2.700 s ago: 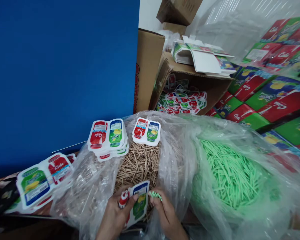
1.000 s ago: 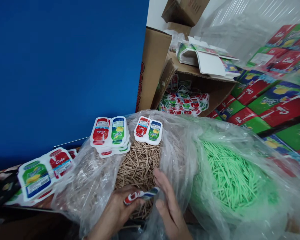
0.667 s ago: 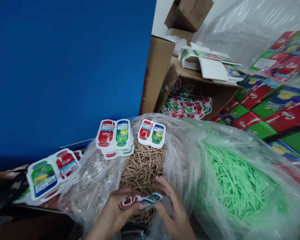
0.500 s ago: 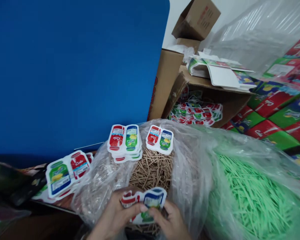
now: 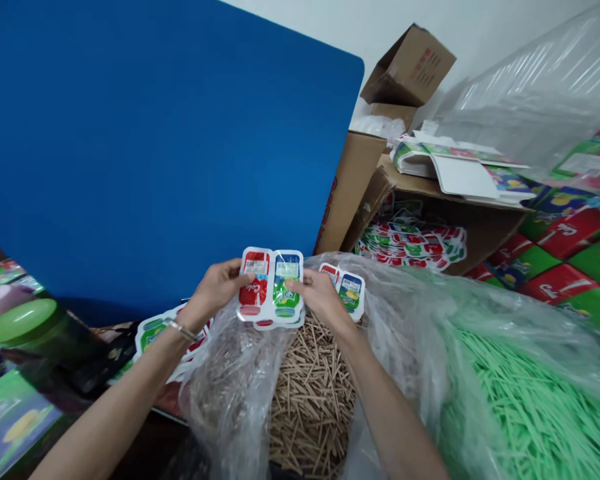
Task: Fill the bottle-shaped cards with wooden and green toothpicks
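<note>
Both hands are stretched forward over the far rim of a clear bag of brown sticks (image 5: 310, 400). My left hand (image 5: 215, 288) pinches the left edge of a red-and-green double card pack (image 5: 271, 285). My right hand (image 5: 316, 297) pinches its right edge, and the pack lies on top of a stack of the same packs (image 5: 275, 324). A second small stack of packs (image 5: 349, 292) sits just right of my right hand. More packs (image 5: 153, 331) lie under my left wrist.
A clear bag of green sticks (image 5: 540, 407) fills the lower right. A blue board (image 5: 155, 147) stands behind. An open cardboard box (image 5: 480, 220) holds many loose packs (image 5: 415, 241). Printed cartons (image 5: 560, 280) stack at right. A green lid (image 5: 23, 321) sits at left.
Both hands carried the folded pack from close to my body out to the far stack and now rest it there. The view has tilted up and to the left.
</note>
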`<state>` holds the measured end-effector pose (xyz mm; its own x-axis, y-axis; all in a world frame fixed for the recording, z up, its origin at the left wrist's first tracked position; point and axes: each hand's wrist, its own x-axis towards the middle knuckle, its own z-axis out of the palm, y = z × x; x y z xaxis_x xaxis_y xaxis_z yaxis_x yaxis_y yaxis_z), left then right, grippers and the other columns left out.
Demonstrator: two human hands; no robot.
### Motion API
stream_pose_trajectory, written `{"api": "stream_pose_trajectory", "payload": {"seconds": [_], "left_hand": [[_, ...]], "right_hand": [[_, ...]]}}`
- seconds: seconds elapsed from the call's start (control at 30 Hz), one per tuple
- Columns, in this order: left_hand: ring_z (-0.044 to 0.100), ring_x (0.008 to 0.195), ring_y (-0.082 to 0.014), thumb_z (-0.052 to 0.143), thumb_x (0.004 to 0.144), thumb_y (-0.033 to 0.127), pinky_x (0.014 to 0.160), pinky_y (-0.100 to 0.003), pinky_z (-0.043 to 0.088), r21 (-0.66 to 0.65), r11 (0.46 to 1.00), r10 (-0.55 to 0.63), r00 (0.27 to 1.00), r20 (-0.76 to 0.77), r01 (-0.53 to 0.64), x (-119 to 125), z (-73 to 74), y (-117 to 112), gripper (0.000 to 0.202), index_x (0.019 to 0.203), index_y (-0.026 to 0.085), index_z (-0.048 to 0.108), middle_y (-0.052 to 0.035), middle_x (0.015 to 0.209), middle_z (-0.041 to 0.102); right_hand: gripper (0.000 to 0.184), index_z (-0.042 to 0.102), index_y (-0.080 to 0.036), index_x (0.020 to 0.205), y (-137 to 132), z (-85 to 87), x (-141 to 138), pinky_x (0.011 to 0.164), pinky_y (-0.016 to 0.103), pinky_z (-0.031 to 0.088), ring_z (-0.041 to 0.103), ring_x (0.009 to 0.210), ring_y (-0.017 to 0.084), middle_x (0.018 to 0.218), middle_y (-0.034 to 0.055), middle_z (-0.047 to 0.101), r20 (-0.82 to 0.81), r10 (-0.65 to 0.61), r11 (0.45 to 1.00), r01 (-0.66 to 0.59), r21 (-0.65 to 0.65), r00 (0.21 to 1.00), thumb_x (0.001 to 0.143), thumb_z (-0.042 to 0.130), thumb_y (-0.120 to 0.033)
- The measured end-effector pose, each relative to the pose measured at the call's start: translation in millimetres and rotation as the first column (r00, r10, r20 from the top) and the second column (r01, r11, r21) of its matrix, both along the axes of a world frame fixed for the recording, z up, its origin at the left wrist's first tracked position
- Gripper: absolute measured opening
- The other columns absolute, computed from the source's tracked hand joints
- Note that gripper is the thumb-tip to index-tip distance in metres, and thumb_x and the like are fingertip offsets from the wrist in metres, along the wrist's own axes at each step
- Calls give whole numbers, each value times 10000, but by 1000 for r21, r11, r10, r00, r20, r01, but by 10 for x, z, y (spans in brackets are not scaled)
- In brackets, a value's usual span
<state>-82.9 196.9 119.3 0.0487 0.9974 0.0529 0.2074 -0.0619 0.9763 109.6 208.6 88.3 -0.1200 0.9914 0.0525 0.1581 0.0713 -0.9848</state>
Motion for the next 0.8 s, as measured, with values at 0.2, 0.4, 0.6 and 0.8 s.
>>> {"api": "stream_pose_trajectory", "payload": {"seconds": [0.2,0.4,0.6,0.8], "left_hand": [[680,640,-218,662,676,488,598,-308,531,30,998,67,965,-254,-62,11,-123,453,536,1043,99,625,-34,668,700],[629,911,-346,655,721,291,772,-441,465,163,979,201,750,-630,-125,42,-249,418,669,1321,101,426,-147,963,662],[416,1231,-296,487,873,227,1008,-411,318,266,952,116,627,-771,150,559,-57,240,433,1299,148,467,-144,1338,464],[619,951,-220,544,883,306,839,-430,482,15,973,-109,514,-851,230,1536,-115,518,271,1087,133,588,-86,1075,638]], "right_hand": [[307,654,-139,925,405,-29,-72,643,311,518,669,692,216,697,25,707,214,-145,989,140,36,966,647,720,-253],[535,543,-110,1196,294,-86,-125,860,380,457,621,982,286,1018,128,678,453,-253,967,218,130,855,690,680,-219],[327,610,-123,1121,-35,-126,259,887,315,439,614,1019,237,1114,137,651,543,-356,932,242,271,761,847,487,-252],[345,656,-74,1007,-671,-402,806,722,385,487,676,817,307,926,207,701,586,-478,878,337,339,654,846,393,-229]]}}
